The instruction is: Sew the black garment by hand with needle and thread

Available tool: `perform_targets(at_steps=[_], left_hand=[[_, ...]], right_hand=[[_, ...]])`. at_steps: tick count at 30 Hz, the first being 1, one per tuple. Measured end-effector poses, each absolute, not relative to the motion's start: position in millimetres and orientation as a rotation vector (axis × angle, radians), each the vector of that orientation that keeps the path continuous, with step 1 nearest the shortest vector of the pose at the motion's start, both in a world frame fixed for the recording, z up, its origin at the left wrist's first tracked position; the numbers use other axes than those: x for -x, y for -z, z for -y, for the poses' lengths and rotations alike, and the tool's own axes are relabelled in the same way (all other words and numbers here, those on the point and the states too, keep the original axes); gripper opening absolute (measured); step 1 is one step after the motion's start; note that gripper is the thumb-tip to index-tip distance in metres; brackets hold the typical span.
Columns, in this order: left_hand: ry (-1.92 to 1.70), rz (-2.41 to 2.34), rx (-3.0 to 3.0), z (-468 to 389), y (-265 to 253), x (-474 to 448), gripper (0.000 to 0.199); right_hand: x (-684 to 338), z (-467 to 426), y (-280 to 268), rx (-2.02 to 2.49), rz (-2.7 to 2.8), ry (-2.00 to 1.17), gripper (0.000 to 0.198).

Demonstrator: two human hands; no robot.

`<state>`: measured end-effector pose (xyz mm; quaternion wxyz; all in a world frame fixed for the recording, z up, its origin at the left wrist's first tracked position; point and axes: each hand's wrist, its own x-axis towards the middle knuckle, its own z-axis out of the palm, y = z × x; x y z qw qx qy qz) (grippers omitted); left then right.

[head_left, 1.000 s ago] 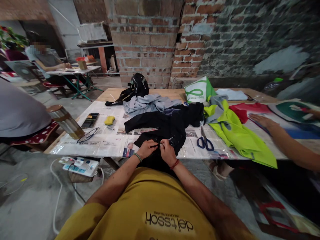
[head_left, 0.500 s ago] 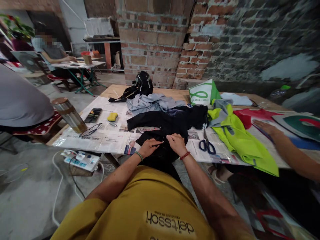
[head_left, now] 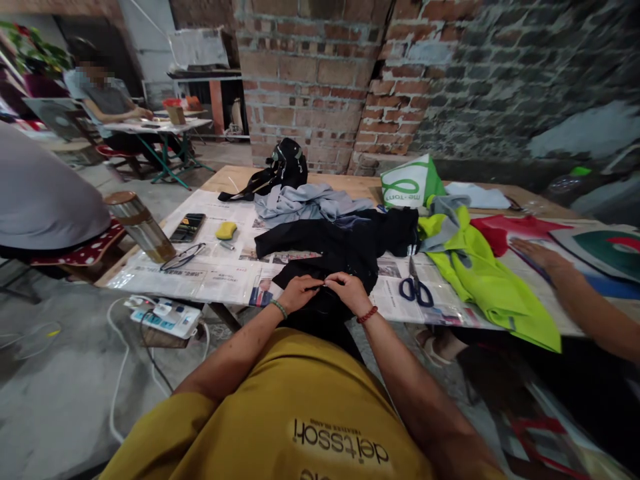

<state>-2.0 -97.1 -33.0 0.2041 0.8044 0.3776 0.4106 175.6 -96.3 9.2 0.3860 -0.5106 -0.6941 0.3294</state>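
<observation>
A black garment (head_left: pixel 340 247) lies spread on the newspaper-covered table, its near end hanging over the front edge toward my lap. Over that near part, my left hand (head_left: pixel 300 293) is closed in a pinch, its fingertips pointing right. My right hand (head_left: pixel 351 292) pinches just beside it, the two sets of fingertips almost meeting. Whatever sits between the fingertips is too small to make out against the dark cloth. Dark-handled scissors (head_left: pixel 416 293) rest on the newspaper to the right of my right hand.
Left on the table are a steel flask (head_left: pixel 143 230), glasses (head_left: pixel 184 257), a phone (head_left: pixel 188 228) and a yellow sponge-like piece (head_left: pixel 226 231). Grey cloth (head_left: pixel 310 202) and a black bag (head_left: pixel 287 163) lie behind. Rightward are a neon garment (head_left: pixel 480 280), a co-worker's hand (head_left: pixel 543 257) and an iron (head_left: pixel 605 247).
My right hand has moved slightly left and down, bringing its fingertips closer to my left hand's. The view has shifted a little; the garment and scissors lie as before.
</observation>
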Motion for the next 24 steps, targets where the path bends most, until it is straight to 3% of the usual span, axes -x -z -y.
perform_targets(at_steps=[19, 24], left_hand=[[-1.076, -1.102, -2.227, 98.7, 31.3, 2.0, 0.029], [-1.096, -1.153, -2.113, 98.7, 29.8, 1.7, 0.021]], right_hand=[[-164.6, 94.5, -5.4, 1.363, 1.673, -0.850, 0.013], [-161.9, 90.8, -6.1, 1.330, 1.467, -0.983, 0.013]])
